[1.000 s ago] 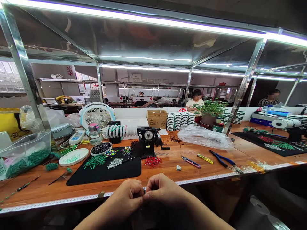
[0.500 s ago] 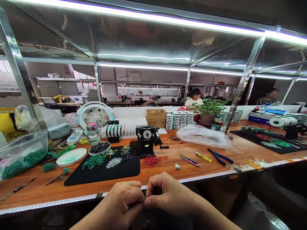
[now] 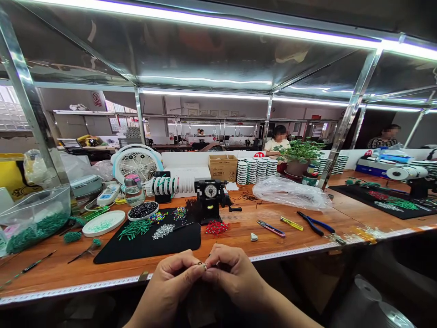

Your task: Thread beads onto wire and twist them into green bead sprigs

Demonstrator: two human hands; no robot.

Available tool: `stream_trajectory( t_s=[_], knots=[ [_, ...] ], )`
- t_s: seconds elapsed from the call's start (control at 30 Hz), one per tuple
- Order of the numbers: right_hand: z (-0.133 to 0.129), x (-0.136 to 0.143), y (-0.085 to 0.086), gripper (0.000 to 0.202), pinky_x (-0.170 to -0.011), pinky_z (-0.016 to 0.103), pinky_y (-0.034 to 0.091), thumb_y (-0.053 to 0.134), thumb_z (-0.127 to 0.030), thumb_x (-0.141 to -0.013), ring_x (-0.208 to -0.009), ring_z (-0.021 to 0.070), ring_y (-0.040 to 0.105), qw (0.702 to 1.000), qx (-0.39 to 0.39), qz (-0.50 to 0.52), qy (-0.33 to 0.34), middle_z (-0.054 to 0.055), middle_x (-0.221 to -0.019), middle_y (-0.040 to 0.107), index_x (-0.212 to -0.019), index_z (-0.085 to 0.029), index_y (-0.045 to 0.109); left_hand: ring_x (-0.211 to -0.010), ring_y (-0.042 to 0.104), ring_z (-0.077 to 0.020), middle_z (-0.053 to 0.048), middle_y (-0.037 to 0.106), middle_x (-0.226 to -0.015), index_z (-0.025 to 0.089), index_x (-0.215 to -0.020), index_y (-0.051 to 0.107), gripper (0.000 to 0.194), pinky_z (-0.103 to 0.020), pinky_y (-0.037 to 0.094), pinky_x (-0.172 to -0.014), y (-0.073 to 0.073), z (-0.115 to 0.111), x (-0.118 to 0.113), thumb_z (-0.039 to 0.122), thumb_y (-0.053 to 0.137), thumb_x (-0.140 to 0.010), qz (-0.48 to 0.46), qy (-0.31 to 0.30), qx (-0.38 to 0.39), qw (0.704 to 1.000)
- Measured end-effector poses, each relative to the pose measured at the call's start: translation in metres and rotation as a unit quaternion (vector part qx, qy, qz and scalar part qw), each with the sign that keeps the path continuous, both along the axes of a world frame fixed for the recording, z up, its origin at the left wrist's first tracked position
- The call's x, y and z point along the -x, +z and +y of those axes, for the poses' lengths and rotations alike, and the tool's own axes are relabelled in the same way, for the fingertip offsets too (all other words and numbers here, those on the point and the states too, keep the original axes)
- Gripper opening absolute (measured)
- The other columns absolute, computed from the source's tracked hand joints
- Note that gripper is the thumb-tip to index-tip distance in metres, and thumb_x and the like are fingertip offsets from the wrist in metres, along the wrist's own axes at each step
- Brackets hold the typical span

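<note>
Just past the table's front edge, my left hand (image 3: 174, 282) and my right hand (image 3: 234, 278) meet fingertip to fingertip. Both are closed in a pinch around a tiny shiny piece (image 3: 204, 266), too small to name. Beyond them lies a black mat (image 3: 146, 248) with green tube pieces (image 3: 135, 229), small clear pieces (image 3: 163, 231) and coloured beads (image 3: 180, 212). A black winding device (image 3: 210, 200) with a dial and crank stands behind a pile of red pieces (image 3: 216, 228).
To the right lie scissors (image 3: 271, 228), a yellow-handled tool (image 3: 292, 223) and blue pliers (image 3: 316, 224). A white dish (image 3: 104, 223), a bowl of black pieces (image 3: 143, 211) and a fan (image 3: 137, 166) are at left. A person (image 3: 280, 143) sits behind a plant.
My left hand has turned and its thumb now points up to my right fingertips. The small shiny piece now shows between them. The view has shifted slightly.
</note>
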State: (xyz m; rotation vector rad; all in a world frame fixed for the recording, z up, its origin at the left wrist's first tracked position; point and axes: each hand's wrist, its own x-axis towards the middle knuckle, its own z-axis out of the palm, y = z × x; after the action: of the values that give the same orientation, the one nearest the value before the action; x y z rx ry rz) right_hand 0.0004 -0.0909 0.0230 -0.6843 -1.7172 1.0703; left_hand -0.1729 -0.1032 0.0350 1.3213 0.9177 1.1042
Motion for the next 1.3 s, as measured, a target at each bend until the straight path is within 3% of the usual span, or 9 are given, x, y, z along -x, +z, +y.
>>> stream_trajectory(
  t_s=[0.1, 0.23, 0.47, 0.57, 0.67, 0.77, 0.87, 1.1, 1.3],
  knots=[
    [0.0, 0.01, -0.011, 0.026, -0.059, 0.024, 0.036, 0.068, -0.04, -0.076, -0.061, 0.0113, 0.047, 0.995, 0.07, 0.078, -0.001, 0.0, -0.064, 0.054, -0.07, -0.015, 0.067, -0.055, 0.045, -0.0097, 0.002, 0.05, -0.059, 0.016, -0.059, 0.064, 0.028, -0.02, 0.04, -0.053, -0.009, -0.002, -0.012, 0.037, 0.083, -0.057, -0.143, 0.032, 0.093, 0.985],
    [-0.004, 0.014, -0.016, 0.032, -0.056, 0.023, 0.035, 0.07, -0.045, -0.073, -0.056, 0.0103, 0.044, 0.985, 0.117, 0.127, -0.013, 0.0, -0.059, 0.051, -0.067, -0.014, 0.068, -0.055, 0.049, -0.009, 0.002, 0.055, -0.059, 0.016, -0.062, 0.067, 0.027, -0.018, 0.044, -0.054, -0.016, -0.002, -0.018, 0.031, 0.087, -0.052, -0.204, 0.042, 0.123, 0.97],
    [-0.012, 0.016, -0.021, 0.026, -0.056, 0.025, 0.037, 0.067, -0.04, -0.075, -0.057, 0.0126, 0.047, 0.991, 0.046, 0.069, -0.108, 0.003, -0.06, 0.053, -0.068, -0.015, 0.072, -0.06, 0.051, -0.0091, -0.001, 0.061, -0.065, 0.018, -0.071, 0.071, 0.025, -0.016, 0.045, -0.059, -0.033, -0.004, -0.015, 0.036, 0.083, -0.06, -0.23, 0.021, 0.136, 0.963],
    [-0.012, 0.017, -0.028, 0.02, -0.056, 0.025, 0.04, 0.062, -0.031, -0.079, -0.058, 0.0141, 0.051, 0.985, -0.039, 0.034, -0.164, 0.004, -0.061, 0.055, -0.07, -0.016, 0.072, -0.066, 0.054, -0.0128, -0.002, 0.06, -0.068, 0.02, -0.083, 0.071, 0.034, -0.018, 0.046, -0.062, -0.043, -0.007, -0.011, 0.048, 0.078, -0.064, -0.184, 0.06, 0.114, 0.974],
    [-0.011, 0.019, -0.036, 0.017, -0.054, 0.025, 0.04, 0.059, -0.024, -0.082, -0.057, 0.0143, 0.052, 0.968, -0.14, -0.008, -0.209, 0.005, -0.061, 0.057, -0.074, -0.016, 0.07, -0.069, 0.054, -0.0164, -0.002, 0.058, -0.071, 0.021, -0.084, 0.067, 0.035, -0.022, 0.046, -0.063, -0.051, -0.009, -0.008, 0.054, 0.068, -0.072, -0.06, 0.109, -0.013, 0.992],
    [-0.007, 0.022, -0.044, 0.017, -0.052, 0.025, 0.039, 0.056, -0.02, -0.083, -0.056, 0.0147, 0.052, 0.948, -0.215, -0.045, -0.23, 0.007, -0.06, 0.058, -0.073, -0.015, 0.069, -0.074, 0.054, -0.0206, -0.004, 0.059, -0.077, 0.022, -0.083, 0.063, 0.03, -0.027, 0.046, -0.07, -0.056, -0.007, -0.008, 0.051, 0.061, -0.078, 0.058, 0.111, -0.126, 0.984],
    [-0.005, 0.026, -0.05, 0.019, -0.05, 0.025, 0.037, 0.054, -0.017, -0.083, -0.055, 0.0145, 0.049, 0.932, -0.262, -0.065, -0.243, 0.006, -0.056, 0.055, -0.069, -0.014, 0.068, -0.067, 0.052, -0.0194, -0.003, 0.055, -0.072, 0.022, -0.078, 0.058, 0.029, -0.027, 0.045, -0.065, -0.057, -0.002, -0.011, 0.049, 0.051, -0.085, 0.115, 0.108, -0.159, 0.975],
    [-0.013, 0.022, -0.044, 0.018, -0.056, 0.023, 0.038, 0.052, -0.019, -0.084, -0.059, 0.0131, 0.049, 0.962, -0.194, -0.016, -0.192, 0.003, -0.061, 0.054, -0.075, -0.015, 0.067, -0.058, 0.041, -0.0145, 0.001, 0.042, -0.065, 0.02, -0.067, 0.05, 0.031, -0.023, 0.039, -0.056, -0.062, -0.005, -0.007, 0.041, 0.044, -0.09, 0.115, 0.101, -0.205, 0.967],
    [-0.021, 0.019, -0.033, 0.021, -0.055, 0.022, 0.038, 0.056, -0.023, -0.08, -0.057, 0.0118, 0.049, 0.981, -0.08, -0.028, -0.174, 0.003, -0.059, 0.053, -0.067, -0.012, 0.069, -0.058, 0.04, -0.0137, 0.002, 0.043, -0.065, 0.02, -0.069, 0.049, 0.03, -0.022, 0.038, -0.056, -0.063, -0.009, -0.01, 0.038, 0.041, -0.092, 0.136, 0.111, -0.211, 0.962]
  ],
)
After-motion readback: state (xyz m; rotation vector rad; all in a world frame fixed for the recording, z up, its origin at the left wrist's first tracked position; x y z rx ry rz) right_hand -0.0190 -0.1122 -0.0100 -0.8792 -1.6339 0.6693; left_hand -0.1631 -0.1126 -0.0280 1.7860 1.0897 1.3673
